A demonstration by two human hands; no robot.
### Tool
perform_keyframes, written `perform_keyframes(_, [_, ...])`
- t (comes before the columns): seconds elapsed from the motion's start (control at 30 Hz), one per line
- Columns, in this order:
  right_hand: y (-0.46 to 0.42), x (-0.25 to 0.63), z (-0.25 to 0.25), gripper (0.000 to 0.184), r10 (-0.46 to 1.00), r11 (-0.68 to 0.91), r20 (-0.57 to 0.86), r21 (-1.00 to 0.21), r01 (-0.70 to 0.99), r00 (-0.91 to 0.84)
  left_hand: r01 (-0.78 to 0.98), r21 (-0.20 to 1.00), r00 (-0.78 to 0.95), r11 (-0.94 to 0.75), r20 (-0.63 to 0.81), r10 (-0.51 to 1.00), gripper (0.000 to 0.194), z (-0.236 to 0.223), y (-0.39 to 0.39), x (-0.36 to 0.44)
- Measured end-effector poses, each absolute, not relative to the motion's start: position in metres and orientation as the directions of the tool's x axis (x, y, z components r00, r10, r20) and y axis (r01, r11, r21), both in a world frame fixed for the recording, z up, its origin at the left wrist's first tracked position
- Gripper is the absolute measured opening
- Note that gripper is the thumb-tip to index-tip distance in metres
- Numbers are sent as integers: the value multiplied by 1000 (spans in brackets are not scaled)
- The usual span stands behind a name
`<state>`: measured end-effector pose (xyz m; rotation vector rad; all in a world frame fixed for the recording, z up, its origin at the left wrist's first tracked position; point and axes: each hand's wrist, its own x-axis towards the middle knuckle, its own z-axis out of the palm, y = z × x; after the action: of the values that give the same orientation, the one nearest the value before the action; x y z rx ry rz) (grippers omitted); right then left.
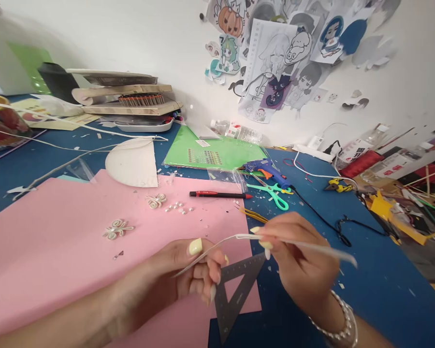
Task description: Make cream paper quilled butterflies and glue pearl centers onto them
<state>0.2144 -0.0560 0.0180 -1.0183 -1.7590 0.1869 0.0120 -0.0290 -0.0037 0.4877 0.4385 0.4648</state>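
My right hand [300,256] pinches a thin white cord [221,241] between thumb and fingertips. Close to that pinch the cord doubles back in a narrow fold, and a blurred end sticks out to the right. Past my left hand [181,266] the cord's other end slants down, lying by the thumb across the curled fingers. Below the hands lies a dark triangle ruler [235,295], partly on the pink sheet [68,261]. On that sheet are two coiled white cord ornaments, one at the left [116,229] and a smaller one [155,200], beside several white beads [179,208].
Beyond my right hand lie yellow tweezers [253,214], green scissors [271,192], a blue glue gun [266,171] and a black-red pen [219,195]. A white half-round piece [132,162] and a green sheet [210,150] lie farther back. Yellow-handled pliers [339,185] sit at the right.
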Motion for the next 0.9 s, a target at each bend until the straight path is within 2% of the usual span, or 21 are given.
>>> perform_keyframes(0.07, [-62,215,20,17,596,669,783,-360,651,-179,-378,459,775,804,-319,546,22,-8,-30,12])
perform_keyframes(0.13, [-67,215,22,17,541,671,804,-235,703,-248,-422,416,744,806,-349,570,22,-9,-28,12])
perform_keyframes(0.23, [-70,217,28,16,525,623,814,-169,763,-248,-484,383,702,787,-367,610,33,-5,-24,13])
perform_keyframes(0.3, [-72,218,32,15,509,606,823,-134,784,-253,-492,377,695,785,-373,615,33,-3,-24,15])
perform_keyframes(0.4, [-75,216,34,12,489,646,792,-48,761,-365,-427,429,701,796,-400,591,24,-1,-31,19])
perform_keyframes(0.53, [-78,207,30,9,479,706,699,54,706,-532,-319,602,709,732,-362,606,17,6,-41,24])
perform_keyframes(0.6, [-78,202,28,9,460,727,686,73,683,-564,-303,624,705,720,-362,610,17,12,-42,25])
perform_keyframes(0.77, [-78,199,23,12,449,751,671,75,656,-590,-298,539,669,788,-470,575,13,18,-43,24])
perform_keyframes(0.9, [-73,201,19,13,488,774,639,-1,633,-595,-303,581,642,755,-461,613,14,10,-40,23])
